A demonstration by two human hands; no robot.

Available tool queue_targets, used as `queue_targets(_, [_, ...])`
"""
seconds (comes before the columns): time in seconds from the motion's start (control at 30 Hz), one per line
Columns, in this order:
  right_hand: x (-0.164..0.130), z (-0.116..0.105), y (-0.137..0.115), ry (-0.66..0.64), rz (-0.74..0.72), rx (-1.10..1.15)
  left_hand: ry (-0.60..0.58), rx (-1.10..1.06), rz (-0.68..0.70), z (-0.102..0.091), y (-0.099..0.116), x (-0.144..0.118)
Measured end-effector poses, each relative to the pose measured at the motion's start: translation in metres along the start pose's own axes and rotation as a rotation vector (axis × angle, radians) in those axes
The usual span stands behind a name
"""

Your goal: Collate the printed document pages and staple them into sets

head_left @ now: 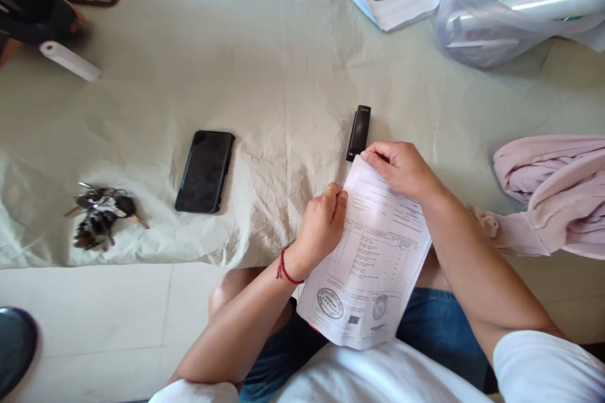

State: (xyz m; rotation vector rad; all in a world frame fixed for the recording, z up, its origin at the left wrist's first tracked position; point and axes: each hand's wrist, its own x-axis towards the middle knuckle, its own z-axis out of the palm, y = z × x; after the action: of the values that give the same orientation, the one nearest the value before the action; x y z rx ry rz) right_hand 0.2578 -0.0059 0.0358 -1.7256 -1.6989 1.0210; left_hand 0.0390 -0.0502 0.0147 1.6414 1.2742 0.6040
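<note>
**Both hands pinch a printed sheet at lower centre**

The left hand (321, 223) pinches the left edge of the printed sheet (371, 258); the right hand (401, 167) pinches its top corner. The sheet slopes from centre frame down over the lap. Just above it a black stapler (359, 132) lies on the cream cloth (283, 63). Left of centre lies a dark phone (205, 171), farther left a bunch of keys (101, 214). A pink garment (553, 192) sits at right.
</note>
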Motion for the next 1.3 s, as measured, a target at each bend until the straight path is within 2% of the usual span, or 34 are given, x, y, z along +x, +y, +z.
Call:
queue_targets(0.1, [-0.004, -0.012, -0.002, -0.014, 0.012, -0.149, 0.070, -0.102, -0.065, 0.005, 0.000, 0.000])
queue_targets(0.23, [-0.004, -0.024, 0.004, -0.132, 0.121, -0.173, 0.080, -0.177, -0.154, 0.009, 0.002, -0.003])
queue_targets(0.47, [0.020, -0.026, 0.005, -0.323, 0.220, -0.165, -0.133, -0.205, -0.383, -0.009, 0.010, 0.001])
queue_targets(0.67, [0.034, -0.025, 0.007, -0.330, 0.224, -0.211, -0.123, -0.143, -0.438, -0.014, 0.013, 0.010])
queue_targets(0.8, [0.040, -0.025, 0.008, -0.299, 0.176, -0.168, -0.102, -0.154, -0.429, -0.013, 0.008, 0.014])
queue_targets(1.0, [0.045, -0.027, 0.010, -0.229, 0.245, -0.150, -0.088, -0.080, -0.344, -0.014, 0.000, 0.016])
queue_targets(1.1, [0.044, -0.027, 0.014, -0.213, 0.224, -0.183, -0.091, -0.021, -0.329, -0.013, 0.001, 0.017])
queue_targets(1.17, [0.045, -0.025, 0.015, -0.128, 0.189, -0.244, -0.085, -0.016, -0.341, -0.011, 0.003, 0.019])
queue_targets(1.3, [0.053, -0.015, 0.006, 0.205, 0.025, -0.376, -0.089, -0.001, -0.369, -0.010, 0.003, 0.020])
